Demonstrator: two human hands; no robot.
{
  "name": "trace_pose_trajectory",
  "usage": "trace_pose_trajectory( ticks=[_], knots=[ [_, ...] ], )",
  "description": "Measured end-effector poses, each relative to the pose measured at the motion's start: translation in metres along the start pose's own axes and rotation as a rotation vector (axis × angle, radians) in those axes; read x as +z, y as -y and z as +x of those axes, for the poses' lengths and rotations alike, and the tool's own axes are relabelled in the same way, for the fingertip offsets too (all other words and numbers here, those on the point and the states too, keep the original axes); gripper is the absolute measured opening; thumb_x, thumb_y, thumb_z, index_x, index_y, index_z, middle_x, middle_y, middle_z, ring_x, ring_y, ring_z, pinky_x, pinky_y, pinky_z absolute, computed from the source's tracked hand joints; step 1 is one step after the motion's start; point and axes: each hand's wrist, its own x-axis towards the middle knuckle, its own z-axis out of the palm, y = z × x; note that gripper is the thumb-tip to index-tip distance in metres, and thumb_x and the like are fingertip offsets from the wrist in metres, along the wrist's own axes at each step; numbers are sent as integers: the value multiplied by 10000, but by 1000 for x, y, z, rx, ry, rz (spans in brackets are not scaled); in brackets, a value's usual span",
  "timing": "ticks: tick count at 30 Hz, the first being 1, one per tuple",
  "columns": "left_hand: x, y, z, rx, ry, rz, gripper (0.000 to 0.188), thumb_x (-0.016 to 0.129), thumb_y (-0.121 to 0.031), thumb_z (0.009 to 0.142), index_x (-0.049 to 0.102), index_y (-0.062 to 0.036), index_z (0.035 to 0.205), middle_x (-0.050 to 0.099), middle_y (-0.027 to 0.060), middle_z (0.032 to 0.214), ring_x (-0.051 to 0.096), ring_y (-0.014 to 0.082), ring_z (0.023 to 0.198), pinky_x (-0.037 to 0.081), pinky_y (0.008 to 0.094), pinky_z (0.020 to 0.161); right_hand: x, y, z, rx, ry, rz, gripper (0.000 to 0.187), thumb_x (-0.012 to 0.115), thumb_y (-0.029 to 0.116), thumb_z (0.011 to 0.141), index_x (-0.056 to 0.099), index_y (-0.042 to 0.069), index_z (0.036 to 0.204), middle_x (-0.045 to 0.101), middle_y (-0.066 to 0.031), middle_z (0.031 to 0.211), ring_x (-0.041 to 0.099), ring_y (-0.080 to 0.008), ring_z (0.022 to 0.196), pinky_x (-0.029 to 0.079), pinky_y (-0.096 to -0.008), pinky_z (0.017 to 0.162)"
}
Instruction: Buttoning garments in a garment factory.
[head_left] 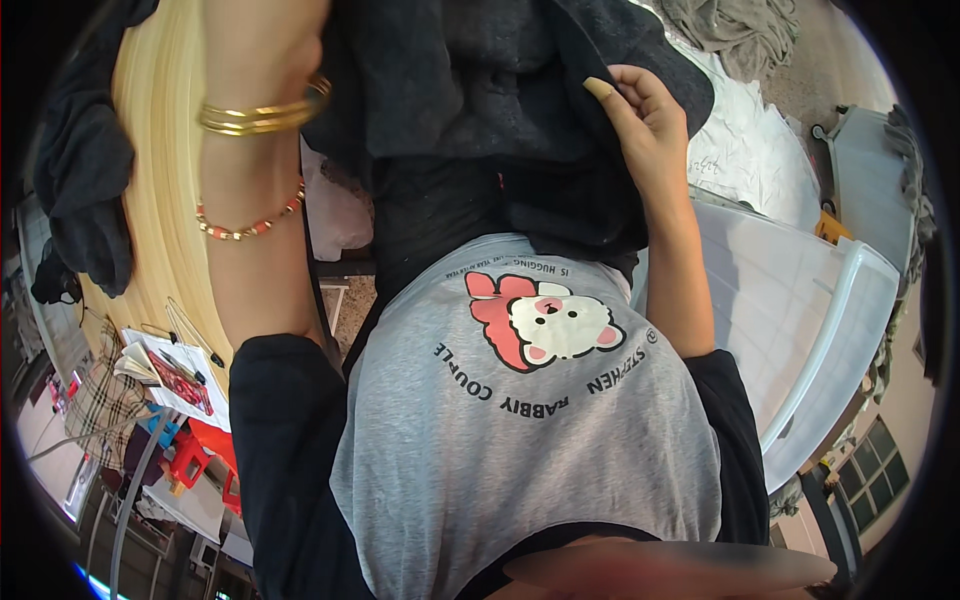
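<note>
A thick black cloth (pixel 490 70) lies in folds across my lap and runs past the upper edge of the view. Whether it is a finished garment cannot be told. My right hand (pixel 650 120) is closed on the right edge of this cloth, thumb on top and fingers curled beneath. Gold bangles and a beaded bracelet circle my left arm, which reaches up along the cloth's left side. Only the back of my left hand (pixel 268 45) shows at the top; its fingers are cut off by the frame.
To my left runs a pale wooden tabletop (pixel 165 160) with a dark cloth (pixel 85 170) over its edge and a notebook (pixel 175 375). At right stands a large translucent plastic bin (pixel 815 350), near white sheeting (pixel 760 150) and grey cloth (pixel 735 30). Red stools (pixel 190 460) stand lower left.
</note>
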Motion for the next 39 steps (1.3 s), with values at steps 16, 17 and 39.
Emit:
trace_pose_trajectory(
  ticks=[16,17,39],
  knots=[
    [44,8,-67,-35,265,480,119,743,-8,809,631,25,835,564,50,786,519,128,654,428,251,587,-7,85,-39,-907,488,-797,306,638,77,751,674,8,1047,636,-108,969,657,-220,696,534,-297,554],
    [44,3,-67,26,318,587,118,739,-1,803,633,19,852,580,76,789,548,165,652,442,267,586,-6,91,-44,-987,491,-758,317,629,110,745,676,-5,1037,631,-105,969,651,-199,679,530,-296,539],
    [28,36,-111,-322,287,-12,236,724,-134,885,674,-17,1084,646,-35,847,526,-4,738,421,159,631,0,85,-16,-970,103,-541,370,707,-102,636,702,14,987,641,-100,900,658,-207,752,539,-274,607]
  ],
)
